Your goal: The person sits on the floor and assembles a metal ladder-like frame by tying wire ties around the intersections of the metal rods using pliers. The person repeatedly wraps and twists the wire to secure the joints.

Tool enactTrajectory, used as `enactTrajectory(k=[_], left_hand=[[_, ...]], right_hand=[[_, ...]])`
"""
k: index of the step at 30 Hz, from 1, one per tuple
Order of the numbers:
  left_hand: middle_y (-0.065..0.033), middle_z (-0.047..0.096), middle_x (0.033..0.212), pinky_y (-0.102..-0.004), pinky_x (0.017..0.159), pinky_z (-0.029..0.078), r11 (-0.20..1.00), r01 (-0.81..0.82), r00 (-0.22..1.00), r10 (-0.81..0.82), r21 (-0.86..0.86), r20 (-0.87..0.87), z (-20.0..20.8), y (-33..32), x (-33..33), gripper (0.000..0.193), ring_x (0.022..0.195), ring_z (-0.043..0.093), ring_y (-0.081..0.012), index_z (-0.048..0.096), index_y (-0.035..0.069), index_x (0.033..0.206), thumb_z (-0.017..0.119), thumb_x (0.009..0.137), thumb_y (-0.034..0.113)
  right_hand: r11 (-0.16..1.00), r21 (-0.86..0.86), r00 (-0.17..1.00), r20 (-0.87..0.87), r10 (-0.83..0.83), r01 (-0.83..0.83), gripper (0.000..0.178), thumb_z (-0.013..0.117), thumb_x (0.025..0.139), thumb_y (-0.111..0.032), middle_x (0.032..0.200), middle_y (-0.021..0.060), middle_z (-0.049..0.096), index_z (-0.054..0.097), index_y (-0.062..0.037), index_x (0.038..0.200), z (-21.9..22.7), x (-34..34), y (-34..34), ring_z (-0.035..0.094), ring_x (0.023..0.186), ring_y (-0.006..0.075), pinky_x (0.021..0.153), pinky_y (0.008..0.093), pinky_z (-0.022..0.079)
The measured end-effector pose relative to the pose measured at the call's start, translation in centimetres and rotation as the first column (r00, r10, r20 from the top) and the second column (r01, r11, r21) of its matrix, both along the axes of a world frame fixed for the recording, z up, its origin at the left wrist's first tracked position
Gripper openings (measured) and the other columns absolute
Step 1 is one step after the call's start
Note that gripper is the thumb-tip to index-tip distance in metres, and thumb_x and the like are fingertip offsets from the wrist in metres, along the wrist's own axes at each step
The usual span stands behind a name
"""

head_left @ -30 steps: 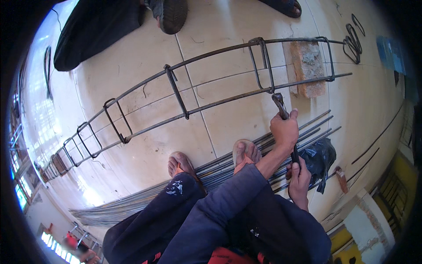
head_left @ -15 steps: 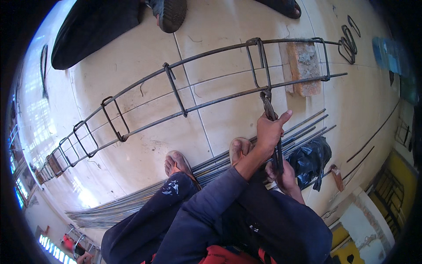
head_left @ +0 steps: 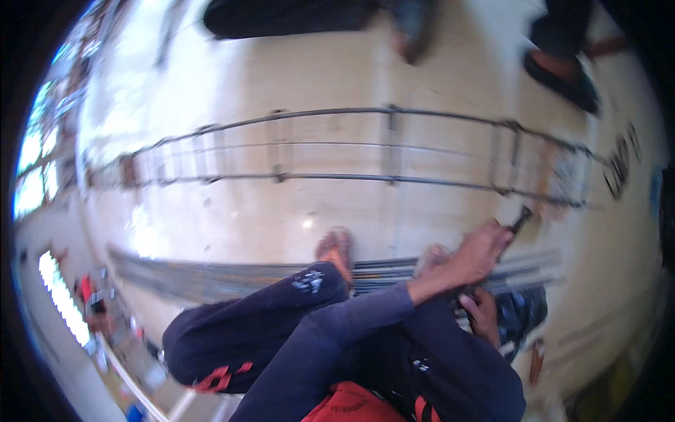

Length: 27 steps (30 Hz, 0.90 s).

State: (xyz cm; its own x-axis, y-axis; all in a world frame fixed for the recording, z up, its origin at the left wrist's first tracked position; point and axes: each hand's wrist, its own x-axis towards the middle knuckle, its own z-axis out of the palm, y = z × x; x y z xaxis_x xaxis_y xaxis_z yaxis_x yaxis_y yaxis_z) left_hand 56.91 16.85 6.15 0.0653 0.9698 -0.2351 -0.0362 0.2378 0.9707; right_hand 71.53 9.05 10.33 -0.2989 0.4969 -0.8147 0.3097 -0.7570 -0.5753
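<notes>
My left hand is closed around a pair of dark pincers, whose jaws point up and to the right. These jaws are just below the near bar of a long rebar cage and look apart from it. My right hand is lower, beside the pincers' handle ends and my right knee. Its fingers are curled, and what they hold is hidden by blur. Square stirrups join the cage's long bars at intervals. The cage's right end lies over a brick block.
Loose steel rods lie in a bundle by my feet. A black plastic bag is right of my right hand. Several bent stirrups lie at the far right. Across the cage are another person's dark-clad leg and sandalled feet.
The view has swung, so the cage now runs nearly level across it. The pincers have come away from the tied joint on the near bar. My left hand still grips them.
</notes>
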Motion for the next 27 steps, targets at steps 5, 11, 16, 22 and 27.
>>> enactTrajectory(k=[5, 11, 16, 22, 27], left_hand=[[-0.0161, 0.056, 0.075, -0.0456, 0.062, 0.049, 0.974, 0.103, 0.833, 0.028, 0.204, -0.553, 0.2, 2.3, -6.3, 0.023, 0.069, 0.059, -0.0381, 0.059, 0.001, 0.081, 0.054, 0.089, 0.021], [-0.0175, 0.056, 0.065, -0.0466, 0.061, 0.046, 0.952, 0.033, 0.788, 0.163, 0.306, -0.594, 4.9, 4.7, -13.0, 0.025, 0.066, 0.059, -0.0384, 0.059, 0.003, 0.079, 0.053, 0.091, 0.025], [-0.018, 0.06, 0.068, -0.0469, 0.065, 0.046, 0.946, 0.051, 0.902, 0.094, 0.321, -0.421, 9.9, 6.6, -15.2, 0.028, 0.069, 0.06, -0.0383, 0.062, 0.003, 0.088, 0.05, 0.093, 0.027], [-0.018, 0.064, 0.073, -0.0444, 0.068, 0.047, 0.905, 0.381, 0.82, -0.236, 0.189, -0.521, 13.5, 8.2, -19.7, 0.029, 0.074, 0.063, -0.0348, 0.063, 0.0, 0.087, 0.053, 0.089, 0.027], [-0.018, 0.067, 0.077, -0.0437, 0.067, 0.048, 0.784, 0.584, 0.533, -0.565, -0.21, -0.63, 13.5, 3.4, -25.8, 0.028, 0.072, 0.064, -0.0347, 0.069, 0.001, 0.082, 0.056, 0.082, 0.026]], right_hand=[[0.98, 0.149, 0.959, 0.268, 0.089, -0.133, 0.022, 0.059, 0.085, -0.011, 0.088, 0.008, 0.065, 0.062, 0.0022, 0.103, -0.9, -0.2, 1.7, 0.06, 0.081, 0.0186, 0.08, 0.0308, 0.045], [0.974, -0.122, 0.973, -0.156, 0.171, -0.19, 0.038, 0.06, 0.088, -0.009, 0.105, 0.0122, 0.061, 0.05, 0.0035, 0.122, -1.2, 1.7, 3.5, 0.059, 0.091, 0.0192, 0.086, 0.0332, 0.046], [0.943, -0.024, 0.902, -0.303, 0.309, -0.331, 0.04, 0.06, 0.088, -0.005, 0.109, 0.0118, 0.061, 0.047, 0.0024, 0.125, -3.2, 0.3, 4.1, 0.059, 0.096, 0.0176, 0.088, 0.0313, 0.046], [0.916, 0.079, 0.838, -0.379, 0.392, -0.393, 0.018, 0.054, 0.088, 0.0, 0.104, 0.0116, 0.063, 0.051, -0.0007, 0.105, -1.1, -5.5, 5.9, 0.06, 0.096, 0.0179, 0.09, 0.0307, 0.046], [0.895, 0.11, 0.826, -0.351, 0.442, -0.432, 0.019, 0.052, 0.088, -0.001, 0.101, 0.011, 0.064, 0.052, 0.0004, 0.107, -3.9, -5.2, 5.7, 0.061, 0.095, 0.0175, 0.089, 0.0298, 0.045]])
